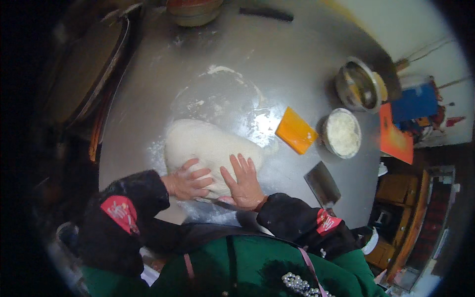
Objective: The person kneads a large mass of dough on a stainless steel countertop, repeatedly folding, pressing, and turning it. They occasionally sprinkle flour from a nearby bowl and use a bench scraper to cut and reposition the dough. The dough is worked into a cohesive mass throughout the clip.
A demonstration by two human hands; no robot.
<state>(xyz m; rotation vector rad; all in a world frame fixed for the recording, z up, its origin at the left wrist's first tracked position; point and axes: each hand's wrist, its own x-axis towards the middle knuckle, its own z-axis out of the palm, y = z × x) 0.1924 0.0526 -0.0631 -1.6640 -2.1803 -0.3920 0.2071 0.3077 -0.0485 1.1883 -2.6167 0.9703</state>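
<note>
A large pale mass of dough (204, 144) lies on the steel worktop (148, 85) near its front edge. My left hand (189, 180) presses on the dough's near left part, its fingers spread and bent a little into the surface. On the near right part rests my right hand (244, 183), palm down, fingers spread. Neither hand grips the dough; the undersides of both palms are hidden. Loose flour lies around the dough and in a faint ring beyond it.
Right of the dough are an orange plastic scraper (296, 130), a metal bowl of flour (342, 133) and a cleaver (323, 185). A steel bowl (358, 85) stands farther back. At the far edge are another bowl (195, 16) and a dark bar (266, 14).
</note>
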